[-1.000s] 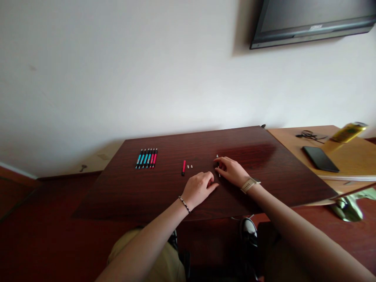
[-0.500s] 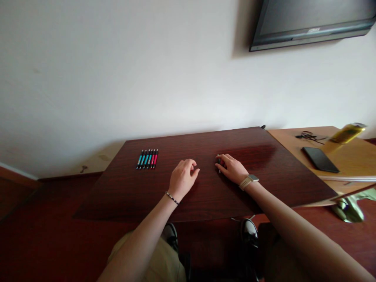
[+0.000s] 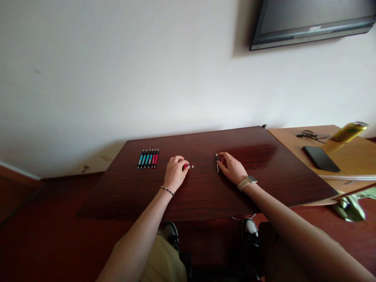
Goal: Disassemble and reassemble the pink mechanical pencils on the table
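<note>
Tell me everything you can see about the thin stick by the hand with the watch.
The thin stick is slim and pale with a dark far end, perhaps a pen's inner part; too small to tell the material. It lies flat on the dark wooden table, pointing away from the person. The right hand rests beside it, fingertips at or on it.

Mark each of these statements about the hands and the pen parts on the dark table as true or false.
1. The left hand is on a red pen part. True.
2. The right hand is lifted clear of the table. False: it rests on the table, fingers at a thin pen piece.
3. A row of pens lies left of the left hand. True.
4. The row holds only red pens. False: it also has blue ones.
5. A dark phone lies on the lighter desk to the right. True.
</note>
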A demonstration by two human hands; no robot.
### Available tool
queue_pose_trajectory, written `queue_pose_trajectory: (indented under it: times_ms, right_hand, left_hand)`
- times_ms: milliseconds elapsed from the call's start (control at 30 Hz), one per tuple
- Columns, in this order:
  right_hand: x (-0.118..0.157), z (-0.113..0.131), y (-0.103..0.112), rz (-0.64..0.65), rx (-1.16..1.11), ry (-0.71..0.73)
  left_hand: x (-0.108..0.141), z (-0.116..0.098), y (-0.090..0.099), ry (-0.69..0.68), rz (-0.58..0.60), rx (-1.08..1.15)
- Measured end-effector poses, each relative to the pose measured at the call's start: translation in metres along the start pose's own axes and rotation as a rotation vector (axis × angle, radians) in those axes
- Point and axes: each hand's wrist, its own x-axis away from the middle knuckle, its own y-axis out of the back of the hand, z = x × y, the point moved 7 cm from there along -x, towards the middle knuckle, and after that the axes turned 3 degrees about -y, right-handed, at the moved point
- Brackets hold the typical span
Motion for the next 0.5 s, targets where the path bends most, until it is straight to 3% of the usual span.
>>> queue_pose_trajectory:
  times_ms: [133, 500]
  right_hand:
    - [0.000, 0.001, 0.000, 0.004, -0.010, 0.009]
    - [0.000, 0.001, -0.002, 0.016, -0.010, 0.010]
  left_hand:
    - [-0.004, 0.002, -0.003, 0.000, 0.019, 0.027]
    - [-0.012, -0.010, 0.001, -0.079, -0.074, 0.143]
